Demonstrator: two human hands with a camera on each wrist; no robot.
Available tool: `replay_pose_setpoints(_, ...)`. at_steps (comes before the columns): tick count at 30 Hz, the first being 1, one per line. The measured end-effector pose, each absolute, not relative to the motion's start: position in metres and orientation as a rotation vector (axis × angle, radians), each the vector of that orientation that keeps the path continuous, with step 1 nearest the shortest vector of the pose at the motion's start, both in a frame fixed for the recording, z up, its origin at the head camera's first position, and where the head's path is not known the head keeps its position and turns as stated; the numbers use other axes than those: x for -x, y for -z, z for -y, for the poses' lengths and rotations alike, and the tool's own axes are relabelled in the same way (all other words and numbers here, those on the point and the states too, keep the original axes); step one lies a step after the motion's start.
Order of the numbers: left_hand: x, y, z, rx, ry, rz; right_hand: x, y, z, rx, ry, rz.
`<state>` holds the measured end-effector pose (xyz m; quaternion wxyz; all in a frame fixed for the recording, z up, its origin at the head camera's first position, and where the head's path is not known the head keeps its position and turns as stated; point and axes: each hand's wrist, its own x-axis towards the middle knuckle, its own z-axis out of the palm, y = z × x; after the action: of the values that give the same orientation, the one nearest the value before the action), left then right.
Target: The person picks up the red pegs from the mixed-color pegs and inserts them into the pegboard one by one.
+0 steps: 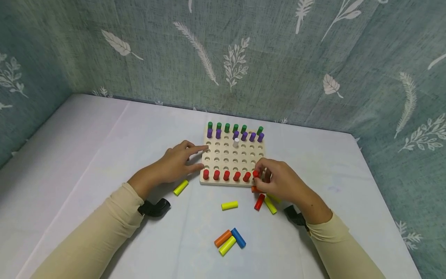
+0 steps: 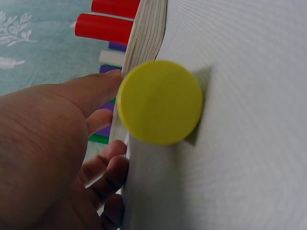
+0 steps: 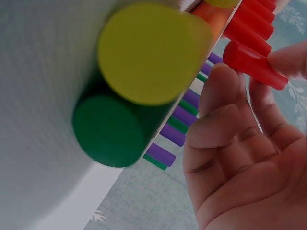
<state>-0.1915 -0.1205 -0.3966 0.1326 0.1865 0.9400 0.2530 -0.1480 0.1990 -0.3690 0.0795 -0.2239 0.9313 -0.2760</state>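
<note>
A pale wooden pegboard (image 1: 221, 155) lies on the table with rows of round holes. My right hand (image 1: 280, 178) pinches a red peg (image 3: 256, 67) between thumb and fingers at the board's front right corner. Several red pegs (image 1: 227, 175) stand along the front row. My left hand (image 1: 175, 162) touches the board's left edge, with its index finger stretched over the rim and its thumb lower down. At the back stand green pegs (image 1: 227, 128) and, in front of them, purple pegs (image 1: 244, 136), each row with a gap. One white peg (image 1: 236, 142) stands just before the purple row.
Loose pegs lie on the white table: a yellow peg (image 1: 180, 187) below my left hand, another yellow peg (image 1: 229, 205) in front of the board, and a red peg (image 1: 259, 202) near my right wrist. An orange peg (image 1: 223, 238) and a blue peg (image 1: 238, 238) lie nearer me.
</note>
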Motion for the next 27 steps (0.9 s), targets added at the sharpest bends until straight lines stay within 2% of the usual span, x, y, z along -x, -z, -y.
replay_pose_setpoints(27, 0.1901, 0.3945, 0.1204, -0.528, -0.748, -2.729, 0.1522, 0.3702, -0.2001, 0.576, 0.803, -2.773)
